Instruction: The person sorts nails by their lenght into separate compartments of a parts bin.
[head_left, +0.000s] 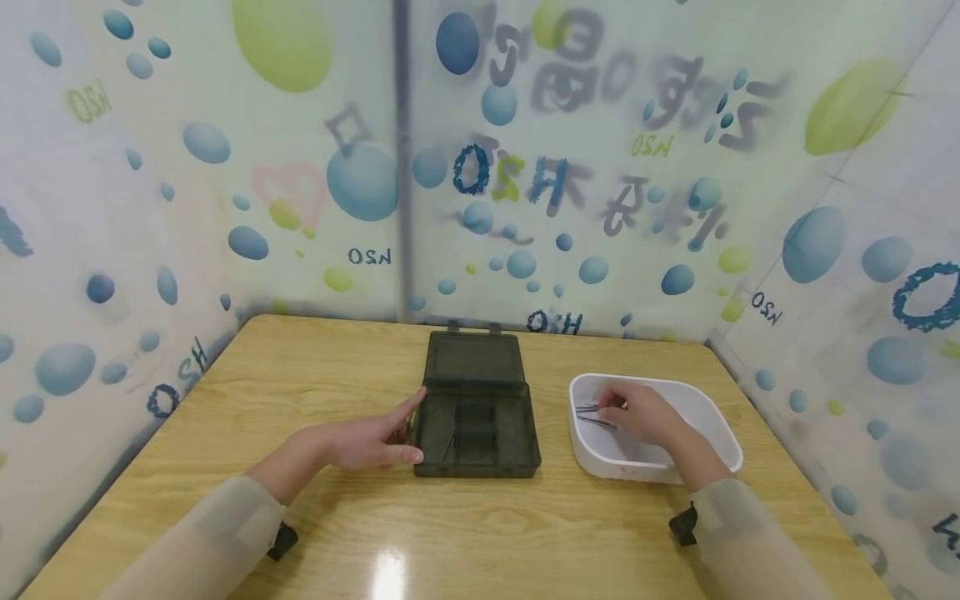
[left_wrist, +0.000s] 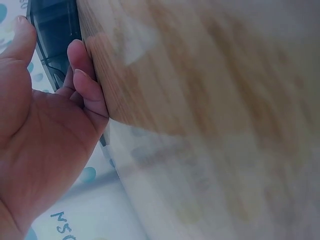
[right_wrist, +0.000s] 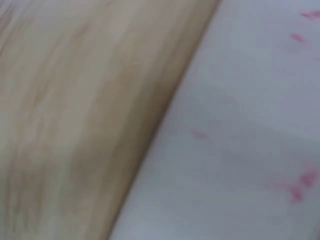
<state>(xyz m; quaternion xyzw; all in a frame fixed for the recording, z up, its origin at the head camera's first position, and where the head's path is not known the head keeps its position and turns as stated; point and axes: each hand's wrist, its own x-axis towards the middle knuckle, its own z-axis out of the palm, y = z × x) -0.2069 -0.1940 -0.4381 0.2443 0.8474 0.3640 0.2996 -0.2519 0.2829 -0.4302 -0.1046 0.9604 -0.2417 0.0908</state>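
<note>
A dark see-through box (head_left: 435,429) lies on the table with its lid (head_left: 474,358) folded back and dividers inside. One thin item (head_left: 448,447) leans in its left part. My left hand (head_left: 367,442) touches the box's left side, fingers and thumb spread; in the left wrist view that hand (left_wrist: 45,130) is beside the box (left_wrist: 57,30). My right hand (head_left: 645,412) reaches into a white tub (head_left: 708,408), fingertips bent down at several thin metal pieces (head_left: 596,421). Whether it pinches one is too small to tell. The right wrist view shows only the tub's wall (right_wrist: 215,165) and table, blurred.
The wooden table (head_left: 465,533) carries both containers, the tub to the right of the box with a gap between them. Patterned curtains (head_left: 300,250) stand behind the table and at both sides.
</note>
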